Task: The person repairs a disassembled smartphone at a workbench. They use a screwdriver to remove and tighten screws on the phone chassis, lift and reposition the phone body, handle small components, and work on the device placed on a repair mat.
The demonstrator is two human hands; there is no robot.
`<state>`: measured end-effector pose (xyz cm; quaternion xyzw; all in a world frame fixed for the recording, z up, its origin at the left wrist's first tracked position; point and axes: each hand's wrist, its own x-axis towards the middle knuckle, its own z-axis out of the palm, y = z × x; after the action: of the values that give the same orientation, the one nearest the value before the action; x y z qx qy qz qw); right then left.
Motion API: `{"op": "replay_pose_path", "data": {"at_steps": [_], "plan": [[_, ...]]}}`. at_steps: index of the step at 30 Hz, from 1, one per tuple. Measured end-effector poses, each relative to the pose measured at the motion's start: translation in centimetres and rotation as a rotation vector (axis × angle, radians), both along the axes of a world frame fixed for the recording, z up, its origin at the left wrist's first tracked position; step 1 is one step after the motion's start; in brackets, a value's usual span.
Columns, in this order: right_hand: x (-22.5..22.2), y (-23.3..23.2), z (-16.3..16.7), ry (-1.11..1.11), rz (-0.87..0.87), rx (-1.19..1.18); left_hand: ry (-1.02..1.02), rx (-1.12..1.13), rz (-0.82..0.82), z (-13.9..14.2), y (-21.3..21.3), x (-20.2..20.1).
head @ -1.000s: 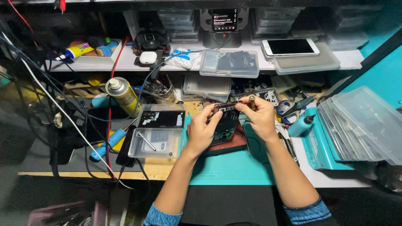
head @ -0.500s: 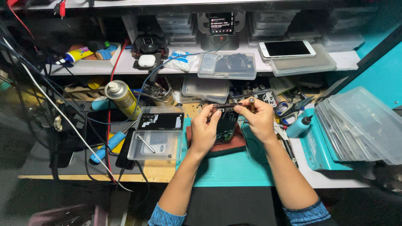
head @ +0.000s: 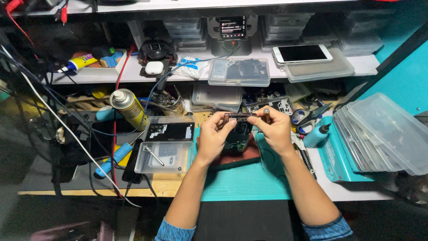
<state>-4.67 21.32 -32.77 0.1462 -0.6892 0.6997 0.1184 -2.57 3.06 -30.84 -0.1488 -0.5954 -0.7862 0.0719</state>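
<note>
Both hands (head: 243, 131) now lifted, pinching a small dark part (head: 239, 117).

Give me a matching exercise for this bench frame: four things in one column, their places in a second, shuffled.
1. spray can
2. white phone
3. blue bottle
4. earbud case

a. shelf, on a clear box lid at the right
b. bench, left of the open clear box
c. shelf, left of centre
d. bench, right of the right hand

Pairs: 1-b, 2-a, 3-d, 4-c
</note>
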Motion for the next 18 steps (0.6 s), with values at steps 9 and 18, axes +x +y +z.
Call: {"op": "replay_pose_path", "data": {"at_steps": [9,18], "plan": [[0.6,-0.9,0.2,0.042,0.045,0.145,0.014,-0.060,0.087,-0.4,-0.7,0.3],[0.4,-0.9,0.4,0.008,0.024,0.217,-0.005,-0.096,0.058,-0.3,-1.2,0.7]]}}
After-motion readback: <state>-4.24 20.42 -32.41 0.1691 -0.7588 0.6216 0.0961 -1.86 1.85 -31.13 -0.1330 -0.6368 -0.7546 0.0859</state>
